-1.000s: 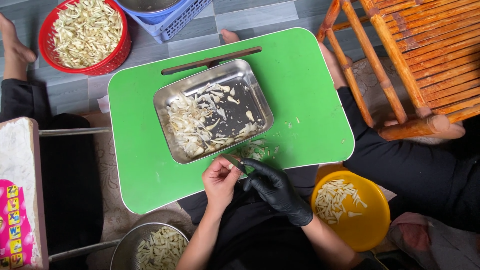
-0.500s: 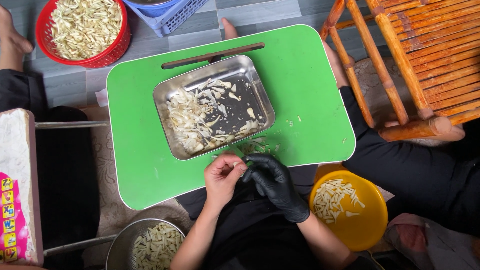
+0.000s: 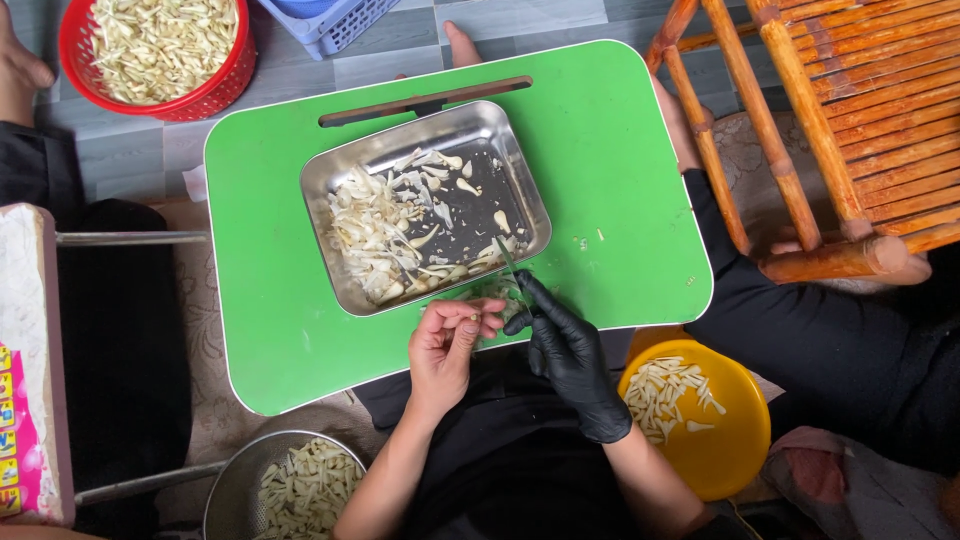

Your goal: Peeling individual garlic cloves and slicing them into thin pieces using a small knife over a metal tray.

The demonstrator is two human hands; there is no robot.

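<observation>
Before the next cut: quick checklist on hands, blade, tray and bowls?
1. Piece held: the bare left hand pinches a small pale piece at its fingertips, ok.
2. Blade: the gloved right hand holds a small knife, tip pointing toward the metal tray; sharpness cannot tell.
3. Fingers clear of the edge: the two hands sit very close together; cannot tell.
4. Tray room: pale pieces cover its left part, dark bottom is bare on the right, ok.
5. Table: the tray rests flat on the green table, ok.
6. Yellow bowl: beside the right forearm, partly filled, ok.
</observation>
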